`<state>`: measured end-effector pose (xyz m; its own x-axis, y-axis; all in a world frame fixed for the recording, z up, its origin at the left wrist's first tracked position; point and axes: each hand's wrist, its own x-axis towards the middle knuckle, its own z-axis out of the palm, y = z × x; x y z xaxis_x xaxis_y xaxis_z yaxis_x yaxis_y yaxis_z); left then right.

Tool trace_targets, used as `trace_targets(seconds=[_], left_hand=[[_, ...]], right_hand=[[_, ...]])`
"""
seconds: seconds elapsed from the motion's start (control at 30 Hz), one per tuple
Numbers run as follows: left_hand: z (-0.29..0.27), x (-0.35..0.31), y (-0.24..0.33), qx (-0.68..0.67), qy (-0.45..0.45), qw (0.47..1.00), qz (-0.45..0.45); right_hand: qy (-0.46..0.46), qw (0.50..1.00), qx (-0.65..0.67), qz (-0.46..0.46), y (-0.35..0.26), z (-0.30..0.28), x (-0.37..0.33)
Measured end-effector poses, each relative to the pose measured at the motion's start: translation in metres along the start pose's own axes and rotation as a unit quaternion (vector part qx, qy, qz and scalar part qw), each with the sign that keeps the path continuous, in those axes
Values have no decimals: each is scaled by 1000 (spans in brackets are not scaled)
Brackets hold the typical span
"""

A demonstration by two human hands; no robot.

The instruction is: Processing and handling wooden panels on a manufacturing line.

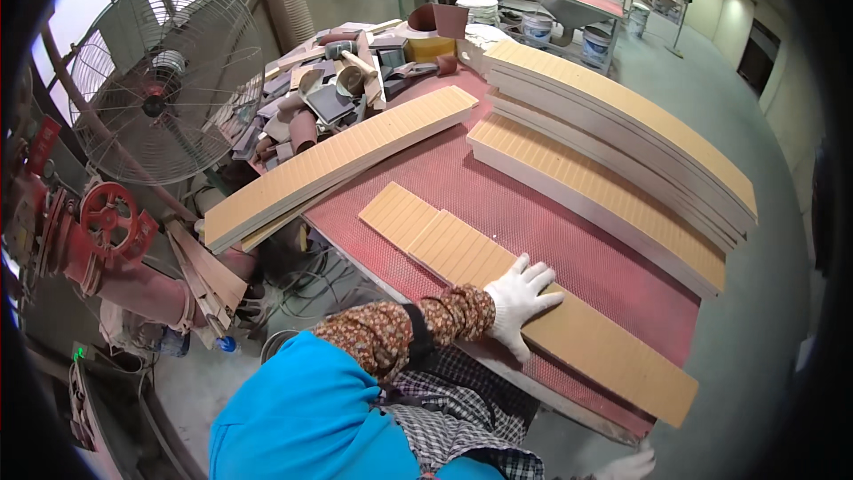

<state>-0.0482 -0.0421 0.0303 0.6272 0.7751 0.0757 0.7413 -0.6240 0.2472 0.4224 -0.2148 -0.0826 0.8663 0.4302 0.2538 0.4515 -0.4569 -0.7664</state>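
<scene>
The left hand point(524, 300), in a white glove, lies palm down with fingers spread on the upper board point(613, 338), gripping nothing; the flat palm seems meant to steady it. The right hand point(631, 464) is cut off by the lower edge of the view, just off the near right corner of the red table point(622, 267); whether it is open or closed, I cannot tell.

The upper board lies along the table's near side, on a lower board point(400, 215) that pokes out toward the table's left end, probably left staggered. The upper board's right end juts past the table's right edge, which likely leaves it easy to grasp there.

A band of red surface runs along the table's middle, giving room to slide a board. Beyond it, a low stack point(595, 204) and a taller stack point(622, 129) line the table's far side, their right ends reaching its right edge or beyond. Another stack point(346, 164) lies across the table's left end, its near end overhanging, so a bump there could tip it. A scrap heap point(333, 105) sits beyond the table's left end; gray floor point(764, 302) lies past its right.
</scene>
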Motion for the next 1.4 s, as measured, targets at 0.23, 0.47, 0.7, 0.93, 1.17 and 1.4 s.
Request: trace_targets(seconds=[0.23,0.47,0.7,0.93,1.17,1.4], left_hand=[[11,0,-6,-52,95,994,14],[13,2,-6,-67,110,992,4],[12,1,-4,-59,100,993,-4],[9,1,-4,-61,86,994,-8],[5,0,-1,-48,87,995,-9],[9,2,-3,-47,113,992,-2]], right_hand=[[-138,956,203,-162,-100,85,-20],[-115,951,-24,-286,-112,113,-26],[-102,954,-46,-280,-111,115,-28],[-92,954,-8,-286,-120,110,-37],[-79,954,-7,-288,-124,108,-39],[-101,959,13,-264,-127,108,-41]])
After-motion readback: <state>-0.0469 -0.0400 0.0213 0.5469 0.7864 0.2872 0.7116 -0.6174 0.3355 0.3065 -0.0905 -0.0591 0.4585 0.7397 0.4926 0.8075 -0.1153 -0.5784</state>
